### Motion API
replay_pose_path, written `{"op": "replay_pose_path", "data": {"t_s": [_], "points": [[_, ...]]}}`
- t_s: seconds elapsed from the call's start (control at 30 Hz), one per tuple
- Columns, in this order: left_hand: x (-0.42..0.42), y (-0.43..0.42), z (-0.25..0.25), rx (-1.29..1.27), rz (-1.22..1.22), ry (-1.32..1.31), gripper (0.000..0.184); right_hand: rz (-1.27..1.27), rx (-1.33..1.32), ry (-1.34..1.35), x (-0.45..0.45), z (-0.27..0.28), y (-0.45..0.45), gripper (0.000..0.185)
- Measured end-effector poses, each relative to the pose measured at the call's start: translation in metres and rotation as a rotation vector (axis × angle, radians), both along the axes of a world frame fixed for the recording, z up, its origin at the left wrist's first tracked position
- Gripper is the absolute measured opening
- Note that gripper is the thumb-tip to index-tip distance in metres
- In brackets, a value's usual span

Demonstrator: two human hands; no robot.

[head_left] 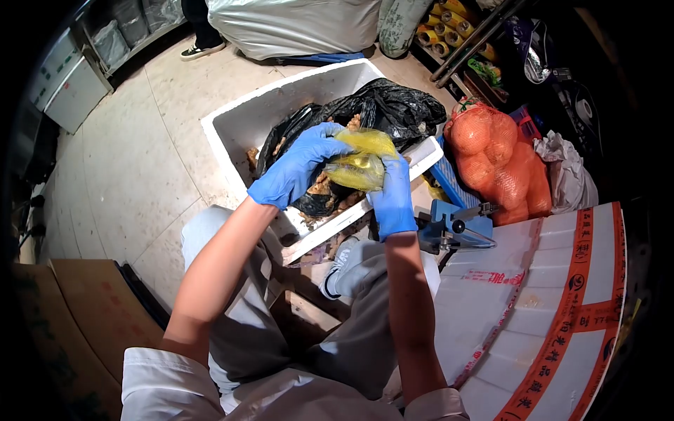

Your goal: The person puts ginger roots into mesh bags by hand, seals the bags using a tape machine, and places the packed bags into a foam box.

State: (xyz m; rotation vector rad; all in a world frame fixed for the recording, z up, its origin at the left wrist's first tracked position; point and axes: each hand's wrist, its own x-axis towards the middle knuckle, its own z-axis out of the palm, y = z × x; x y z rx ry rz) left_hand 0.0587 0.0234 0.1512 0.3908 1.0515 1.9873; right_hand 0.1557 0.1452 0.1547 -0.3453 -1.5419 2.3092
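My left hand [300,165], in a blue glove, has its fingers closed on the left side of a thin, see-through yellow bag [359,172], perhaps mesh. My right hand [393,200], gloved in the same blue, grips the right side of it, its fingers partly hidden. The bag is bunched up above a white foam box [228,151]. Inside the box lie knobbly brown pieces that look like ginger [319,188], along with a crumpled black plastic bag [400,109] that hangs over the right rim.
At the right are red net sacks of onions [484,151], a blue metal device [460,221] and a large taped white box [519,309]. Cardboard [77,323] stands at lower left. A person's shoe [202,49] shows on the tiled floor, top left.
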Motion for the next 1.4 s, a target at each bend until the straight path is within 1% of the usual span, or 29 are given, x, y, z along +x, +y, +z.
{"op": "replay_pose_path", "data": {"t_s": [0.03,0.07,0.1,0.13,0.17,0.2,0.23,0.3,0.37,0.4,0.47,0.53,0.6,0.67,0.73,0.77,0.8,0.9,1.0,1.07,1.1,1.13,1.2,1.23,1.27,1.3,1.33,1.37,1.4], "points": [[0.002,0.000,0.002,-0.064,0.030,0.112,0.027,0.000,0.000,0.000,0.001,-0.008,0.006,0.027],[0.004,0.000,0.003,-0.129,0.059,0.222,0.028,-0.029,0.275,-0.041,0.002,-0.023,0.014,0.028],[0.004,0.000,0.002,-0.129,0.060,0.220,0.028,-0.040,0.413,-0.063,0.002,-0.026,0.014,0.028],[0.005,0.000,0.001,-0.035,0.082,0.220,0.027,-0.057,0.551,-0.085,0.002,-0.028,0.014,0.029],[0.004,-0.001,-0.001,0.059,0.105,0.220,0.027,0.013,0.091,0.011,0.000,-0.031,0.011,0.029],[0.003,-0.001,-0.004,0.059,0.106,0.220,0.027,0.081,-0.369,0.106,-0.002,-0.028,0.008,0.029],[0.001,-0.002,-0.008,0.064,0.126,0.195,0.027,0.081,-0.369,0.106,-0.004,-0.025,0.006,0.029],[0.001,-0.002,-0.008,0.068,0.143,0.171,0.027,0.148,-0.268,-0.028,-0.008,-0.015,0.003,0.030],[0.004,-0.002,-0.001,0.113,0.045,-0.028,0.026,0.095,-0.271,0.016,-0.005,-0.001,-0.001,0.028],[0.006,-0.002,0.005,0.114,0.044,-0.026,0.026,0.043,-0.273,0.059,-0.004,0.003,-0.002,0.026],[0.011,-0.004,0.017,0.157,-0.100,-0.356,0.027,0.013,-0.284,0.078,-0.002,0.005,-0.002,0.025],[0.005,-0.004,0.002,0.116,-0.109,-0.303,0.030,-0.017,-0.295,0.096,-0.001,0.006,-0.002,0.023],[0.007,-0.008,-0.006,0.011,-0.224,-0.337,0.026,0.070,-0.139,0.198,0.000,0.005,-0.003,0.022],[0.006,-0.007,-0.018,0.054,-0.236,-0.325,0.026,0.063,-0.118,0.182,0.001,0.006,-0.003,0.021],[0.012,-0.009,-0.002,0.057,-0.247,-0.276,0.025,0.052,-0.097,0.168,0.003,0.011,-0.003,0.021],[0.015,-0.011,0.007,0.105,-0.270,-0.285,0.025,0.024,-0.019,0.138,0.005,0.017,-0.004,0.019],[0.015,-0.011,0.008,0.107,-0.268,-0.287,0.025,-0.002,0.060,0.108,0.006,0.020,-0.004,0.018],[0.017,-0.010,0.012,0.106,-0.285,-0.327,0.024,0.001,0.095,0.112,0.006,0.019,0.007,0.016],[0.022,-0.010,0.019,0.146,-0.297,-0.319,0.024,0.041,-0.003,0.154,0.009,0.024,0.009,0.015],[0.024,-0.011,0.023,0.295,-0.475,-0.357,0.026,0.039,-0.082,0.132,0.010,0.020,0.009,0.015],[0.024,-0.011,0.022,0.248,-0.477,-0.255,0.028,0.038,-0.160,0.113,0.010,0.018,0.009,0.015],[0.027,-0.010,0.022,0.249,-0.477,-0.256,0.028,0.038,-0.159,0.112,0.013,0.019,0.008,0.015],[0.034,-0.008,0.026,0.257,-0.526,-0.106,0.031,0.161,-0.104,0.192,0.019,0.019,0.004,0.028],[0.033,-0.008,0.019,0.286,-0.584,-0.238,0.032,0.201,-0.086,0.218,0.020,0.019,0.003,0.033],[0.035,-0.009,0.014,0.286,-0.585,-0.239,0.032,0.206,-0.134,0.136,0.019,0.017,0.001,0.027],[0.039,-0.011,0.011,0.357,-0.585,-0.344,0.033,0.212,-0.179,0.052,0.017,0.015,-0.003,0.022],[0.043,-0.012,0.007,0.431,-0.585,-0.450,0.034,0.182,0.075,0.067,0.020,0.011,-0.012,0.025],[0.043,-0.015,0.001,0.511,-0.634,-0.411,0.034,0.128,0.326,0.073,0.022,0.006,-0.020,0.028],[0.042,-0.018,-0.005,0.514,-0.638,-0.412,0.034,0.185,0.257,0.086,0.022,-0.003,-0.021,0.029]]}}
